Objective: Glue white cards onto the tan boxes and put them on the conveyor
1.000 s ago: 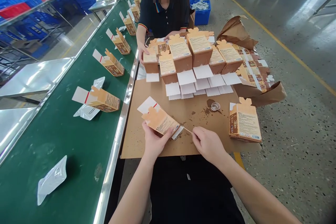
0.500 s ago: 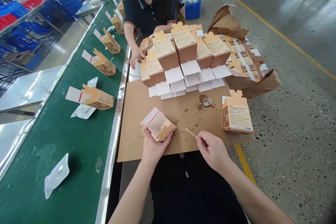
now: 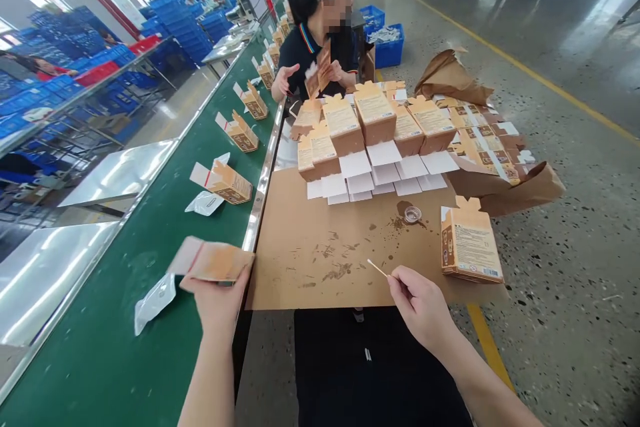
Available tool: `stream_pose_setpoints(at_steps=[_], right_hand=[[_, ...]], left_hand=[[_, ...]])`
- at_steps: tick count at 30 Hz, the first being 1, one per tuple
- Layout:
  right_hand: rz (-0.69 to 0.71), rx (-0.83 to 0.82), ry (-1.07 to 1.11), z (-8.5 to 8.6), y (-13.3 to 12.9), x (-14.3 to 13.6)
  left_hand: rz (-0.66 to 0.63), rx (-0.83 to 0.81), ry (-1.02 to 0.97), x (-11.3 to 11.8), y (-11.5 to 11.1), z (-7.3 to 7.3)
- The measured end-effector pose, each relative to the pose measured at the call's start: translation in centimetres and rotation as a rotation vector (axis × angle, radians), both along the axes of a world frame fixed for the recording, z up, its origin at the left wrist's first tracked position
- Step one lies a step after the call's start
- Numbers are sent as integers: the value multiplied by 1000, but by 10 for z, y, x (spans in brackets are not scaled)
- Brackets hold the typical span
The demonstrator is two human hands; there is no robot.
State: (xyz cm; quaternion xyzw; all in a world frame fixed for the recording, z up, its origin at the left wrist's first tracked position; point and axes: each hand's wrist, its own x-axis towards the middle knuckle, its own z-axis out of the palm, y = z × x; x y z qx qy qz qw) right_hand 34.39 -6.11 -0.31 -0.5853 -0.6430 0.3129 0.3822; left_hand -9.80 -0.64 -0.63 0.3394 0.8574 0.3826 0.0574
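Over the green conveyor belt (image 3: pixel 100 347), my left hand (image 3: pixel 217 297) is closed around a small brown and white carton (image 3: pixel 225 260) whose flap points left. Just below that flap a clear plastic pouch (image 3: pixel 155 303) lies on the belt. My right hand (image 3: pixel 415 300) pinches a cotton swab (image 3: pixel 376 267), its tip pointing up and left above the cardboard sheet (image 3: pixel 285 233). A small clear round dish (image 3: pixel 413 215) sits on the sheet among dark wet spots. To the right of it stands a carton (image 3: pixel 471 243) with its top tabs up.
Several cartons are stacked (image 3: pixel 345 127) at the sheet's far side, white flaps towards me. More cartons (image 3: pixel 227 180) and pouches (image 3: pixel 205 202) line the belt. Across the stack a co-worker (image 3: pixel 315 47) holds a carton. Flat printed cartons in brown paper (image 3: pixel 505 190) lie at right.
My left hand has carried the carton left from the cardboard sheet to over the belt. The right hand still pinches the swab. The co-worker has lifted a carton, and the view has tilted up.
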Motion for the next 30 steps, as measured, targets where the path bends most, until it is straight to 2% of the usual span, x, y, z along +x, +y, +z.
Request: stream_pose_setpoints(at_steps=[3,7,9,11,14,17,19,21,24,27,28,30], right_hand=[[21,2,-4,0,3,-3],[49,13,1,1,10,-5],[51,4,-3,-1,12,-2],[45,-10,-8,-5,12,3],[26,-26,-14,-11,8,12],[7,-34,-10,-13,1,19],[1,-37,-2,-11,-3,21],[-4,-40,3,-7,-5,21],[-18,-46,0,1,-6,18],[-41,-12,-37,10,-10,14],[-52,14,-61,14,-11,13],[-78,81,-121,23,-11,15]], left_hand=[[80,64,-82,-36,-2,-1],[33,223,-179,-44,18,-6],[25,262,-239,-42,28,-6],[25,272,-281,-39,28,-6],[56,339,-233,-30,9,-6],[63,493,-101,-11,-9,-2],[-32,552,-140,9,2,7],[-175,519,-263,34,41,18],[-353,353,-438,77,138,31],[-448,181,-541,120,233,33],[-476,141,-560,132,254,32],[-542,94,-586,149,280,28]])
